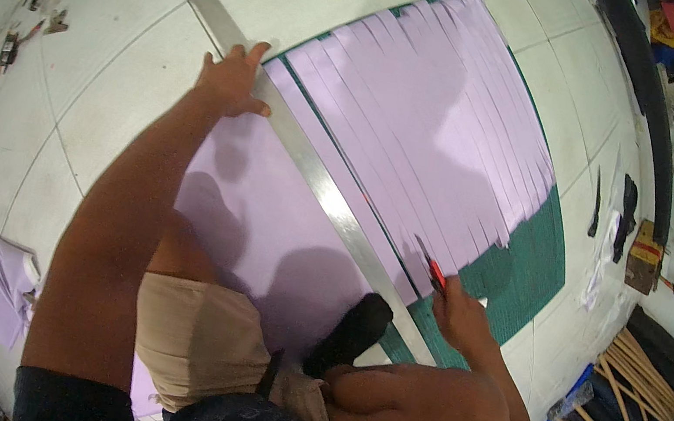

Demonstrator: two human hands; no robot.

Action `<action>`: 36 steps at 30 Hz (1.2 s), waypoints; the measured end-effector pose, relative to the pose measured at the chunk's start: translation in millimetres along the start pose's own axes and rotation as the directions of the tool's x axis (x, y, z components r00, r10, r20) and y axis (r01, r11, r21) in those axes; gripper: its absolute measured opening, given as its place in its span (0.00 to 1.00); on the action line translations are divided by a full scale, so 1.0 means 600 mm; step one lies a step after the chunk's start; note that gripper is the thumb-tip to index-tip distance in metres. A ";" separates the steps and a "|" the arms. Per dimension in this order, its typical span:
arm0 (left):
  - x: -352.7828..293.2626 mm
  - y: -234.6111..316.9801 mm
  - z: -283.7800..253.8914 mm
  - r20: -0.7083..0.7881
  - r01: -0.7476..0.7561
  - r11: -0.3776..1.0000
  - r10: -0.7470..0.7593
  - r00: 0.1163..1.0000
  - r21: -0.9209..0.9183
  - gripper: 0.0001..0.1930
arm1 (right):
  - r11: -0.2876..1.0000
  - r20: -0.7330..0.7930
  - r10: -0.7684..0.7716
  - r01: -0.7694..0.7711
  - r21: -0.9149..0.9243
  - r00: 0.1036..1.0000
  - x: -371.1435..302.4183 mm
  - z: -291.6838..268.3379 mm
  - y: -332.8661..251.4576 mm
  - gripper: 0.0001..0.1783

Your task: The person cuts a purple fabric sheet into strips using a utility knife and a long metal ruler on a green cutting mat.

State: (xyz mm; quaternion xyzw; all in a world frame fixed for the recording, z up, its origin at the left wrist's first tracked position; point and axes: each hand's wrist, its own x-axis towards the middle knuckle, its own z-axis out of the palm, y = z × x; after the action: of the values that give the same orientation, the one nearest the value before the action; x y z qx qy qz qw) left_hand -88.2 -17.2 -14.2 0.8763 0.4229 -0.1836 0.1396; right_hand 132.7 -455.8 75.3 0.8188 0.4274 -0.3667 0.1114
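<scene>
My left hand [234,81] presses on a long metal ruler [329,202] near its far end, fingers spread, thumb toward the lilac material. The ruler slants from far left to near right across a lilac sheet [267,208]. In my right hand [462,320] is a red utility knife [437,275], its blade pointing away and left over the near end of the cut material. Right of the ruler, several parallel lilac strips [403,124] lie side by side. A narrow dark gap runs along the nearest strip. Beneath them, a green cutting mat [515,283] shows at the right.
My black-socked foot [355,328] rests by the ruler's near end. Lilac scraps [0,281] and small tools lie on the tiled floor [106,112] at left. Wooden sticks [637,373], a small box [645,258] and a long black roll [652,111] are at right.
</scene>
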 end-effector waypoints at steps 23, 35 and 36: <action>-0.010 0.005 -0.019 0.017 0.011 0.998 -0.010 1.000 -0.065 0.58 | 0.899 -0.340 -0.350 0.415 0.141 0.873 0.359 -0.060 -0.449 0.14; 0.003 0.004 -0.023 0.069 -0.090 0.995 0.087 0.994 0.050 0.47 | 0.906 -0.206 -0.381 0.409 0.111 0.901 0.344 -0.100 -0.442 0.12; 0.001 0.010 -0.023 0.076 -0.082 0.994 0.076 0.994 0.075 0.46 | 0.907 -0.204 -0.383 0.409 0.103 0.901 0.341 -0.096 -0.436 0.12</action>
State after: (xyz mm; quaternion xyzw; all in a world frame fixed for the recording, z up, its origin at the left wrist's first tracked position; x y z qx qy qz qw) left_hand -80.2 -15.0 -1.5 0.8898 0.3750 -0.2263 0.1281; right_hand 32.0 -141.5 7.9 0.7500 0.5659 -0.3364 -0.0636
